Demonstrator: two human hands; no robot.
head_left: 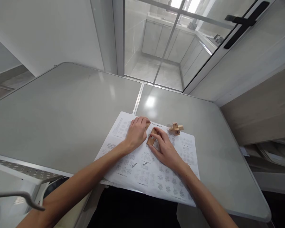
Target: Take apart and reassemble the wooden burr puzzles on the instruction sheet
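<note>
Head view shows the left hand (136,133) curled palm-down, its fingertips touching a small wooden piece (148,124), while the right hand (165,148) pinches a notched wooden block (151,139) between thumb and fingers, just beside it on the printed sheet (147,174). The step appears to be lining up two loose pieces, and joining them would call for turning the notches to face each other. Both forearms reach in low over the surface (61,120), wrists on the sheet, with an assembled wooden cross (176,129) lying apart to the right.

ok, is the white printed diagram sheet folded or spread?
Spread flat. The white printed diagram sheet lies unfolded on the grey table, no fold visible; left hand rests on it, right hand holds a tan wooden block.
</note>
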